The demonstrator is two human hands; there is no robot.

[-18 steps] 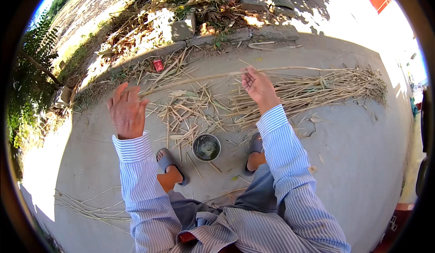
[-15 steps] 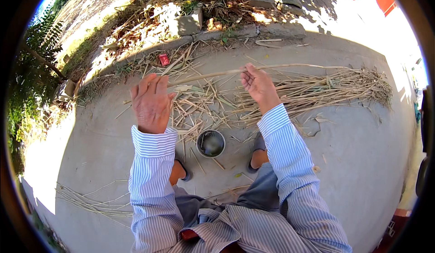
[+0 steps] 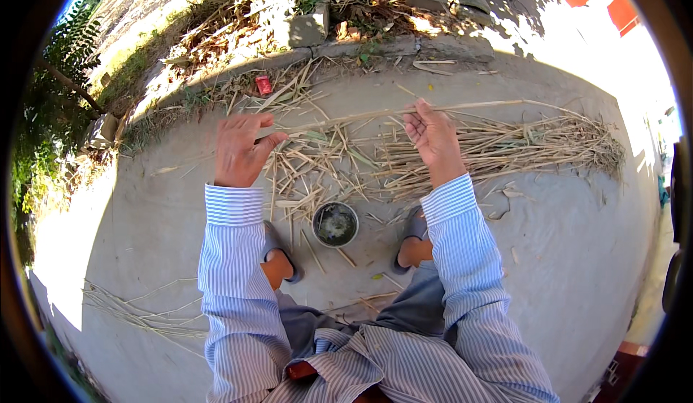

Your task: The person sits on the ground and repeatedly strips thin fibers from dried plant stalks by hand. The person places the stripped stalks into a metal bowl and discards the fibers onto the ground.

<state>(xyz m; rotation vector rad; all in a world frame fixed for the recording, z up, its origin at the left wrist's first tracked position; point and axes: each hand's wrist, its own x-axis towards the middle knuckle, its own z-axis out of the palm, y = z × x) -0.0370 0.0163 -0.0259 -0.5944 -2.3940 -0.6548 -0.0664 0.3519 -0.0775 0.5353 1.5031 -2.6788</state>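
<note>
Grey concrete (image 3: 556, 259) lies below the stalk (image 3: 346, 119), which runs left to right.

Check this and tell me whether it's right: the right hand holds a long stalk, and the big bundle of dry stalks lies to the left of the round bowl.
Not quite: the head view shows the big bundle of dry stalks lying to the right of the round bowl, not the left. The rest stands: the right hand holds a long stalk.
</note>
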